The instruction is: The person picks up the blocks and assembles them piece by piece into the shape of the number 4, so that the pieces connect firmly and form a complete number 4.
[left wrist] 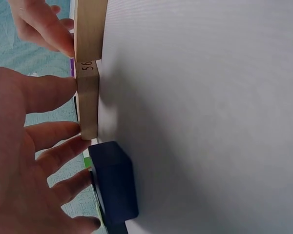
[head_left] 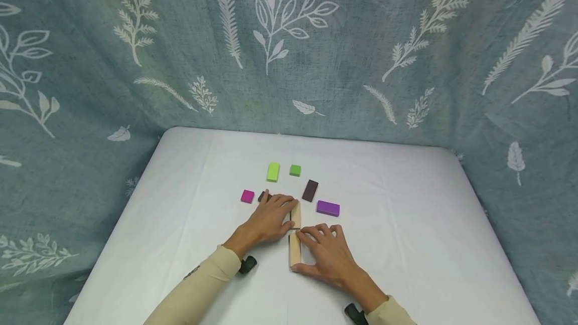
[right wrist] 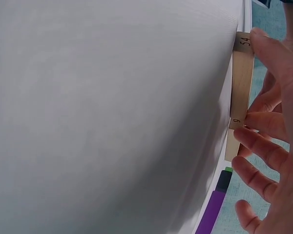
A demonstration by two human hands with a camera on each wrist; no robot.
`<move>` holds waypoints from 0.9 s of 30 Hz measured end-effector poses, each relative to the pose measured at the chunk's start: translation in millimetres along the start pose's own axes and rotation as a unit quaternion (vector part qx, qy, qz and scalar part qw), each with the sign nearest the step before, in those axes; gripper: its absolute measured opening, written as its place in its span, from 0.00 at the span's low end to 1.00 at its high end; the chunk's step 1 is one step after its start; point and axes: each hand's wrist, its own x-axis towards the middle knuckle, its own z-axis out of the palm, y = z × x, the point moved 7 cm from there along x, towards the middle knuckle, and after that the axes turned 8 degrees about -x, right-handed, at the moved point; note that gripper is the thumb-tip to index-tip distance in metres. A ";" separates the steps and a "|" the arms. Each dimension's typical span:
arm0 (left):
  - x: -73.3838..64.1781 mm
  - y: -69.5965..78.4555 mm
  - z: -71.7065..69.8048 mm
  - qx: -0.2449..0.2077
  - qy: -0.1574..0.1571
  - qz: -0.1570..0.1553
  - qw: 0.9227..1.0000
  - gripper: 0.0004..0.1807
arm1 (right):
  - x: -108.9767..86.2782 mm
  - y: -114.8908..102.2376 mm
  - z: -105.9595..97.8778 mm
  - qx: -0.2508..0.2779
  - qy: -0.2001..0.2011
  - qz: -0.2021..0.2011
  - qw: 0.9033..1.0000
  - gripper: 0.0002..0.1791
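The left hand (head_left: 269,216) pinches the far pale-wood rectangular block (head_left: 296,215); the right hand (head_left: 326,255) pinches the near pale-wood rectangular block (head_left: 295,252), dark digits printed on both.

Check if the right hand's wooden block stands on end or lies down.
Lying down: in the head view, the wooden block shows its long face upward.
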 end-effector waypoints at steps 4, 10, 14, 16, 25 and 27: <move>-0.7 0.7 -2.1 0.002 0.001 0.001 1.000 0.31 | 1.8 -1.0 0.0 -0.002 -0.001 0.002 1.000 0.46; -2.9 2.1 -4.1 0.000 0.004 0.004 1.000 0.31 | 3.2 -2.5 -0.2 -0.009 -0.001 0.003 1.000 0.46; -3.7 2.1 -3.9 0.002 0.002 0.005 1.000 0.32 | 3.9 -2.4 0.1 -0.006 -0.001 0.004 1.000 0.45; -4.2 1.8 -3.2 0.005 0.001 0.005 1.000 0.32 | 4.1 -2.3 0.6 -0.005 -0.002 0.004 1.000 0.44; -7.8 1.1 -2.2 0.010 -0.006 0.002 1.000 0.32 | 4.7 -3.9 -0.8 -0.015 -0.003 0.003 1.000 0.44; -8.3 1.5 -2.4 0.009 -0.005 0.003 1.000 0.31 | 5.1 -4.4 -0.7 -0.016 -0.008 0.003 1.000 0.45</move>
